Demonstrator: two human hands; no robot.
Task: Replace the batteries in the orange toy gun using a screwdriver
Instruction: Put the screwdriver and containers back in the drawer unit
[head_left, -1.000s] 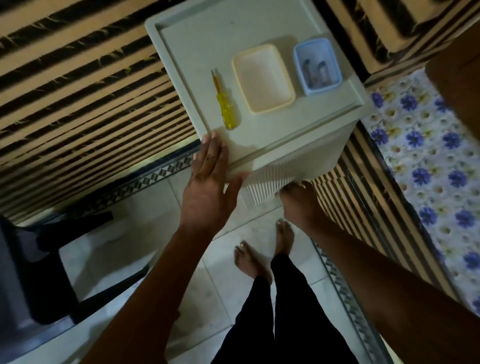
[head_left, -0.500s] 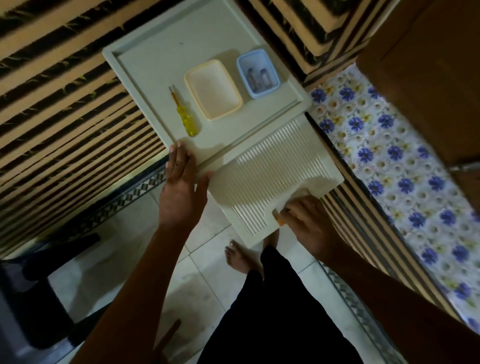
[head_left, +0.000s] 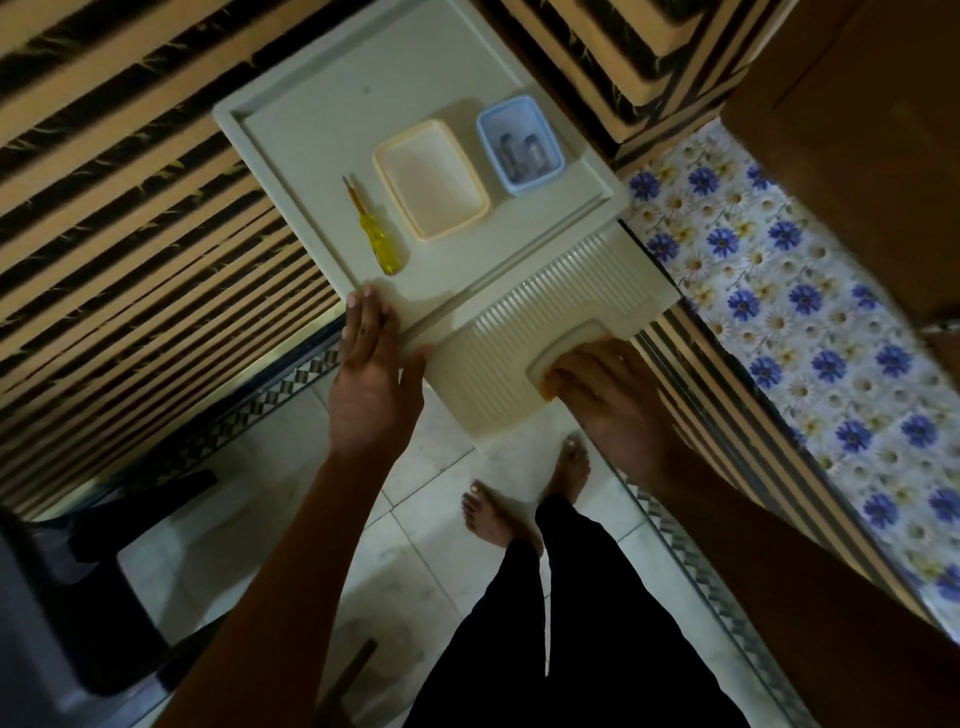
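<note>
Head view: left hand (head_left: 371, 384) flat on smooth cabinet top (head_left: 311, 130); right hand (head_left: 608, 395) curled into ribbed drawer's (head_left: 519, 332) handle recess.

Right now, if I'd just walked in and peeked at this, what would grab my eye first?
Probably the yellow screwdriver lying on the pale cabinet top, beside an empty cream tray and a small blue tray holding what look like batteries. Next, the two hands at the near edge: the left hand rests flat on the corner, while the right hand has its fingers in the handle recess of the ribbed drawer front, where something orange peeks out.
</note>
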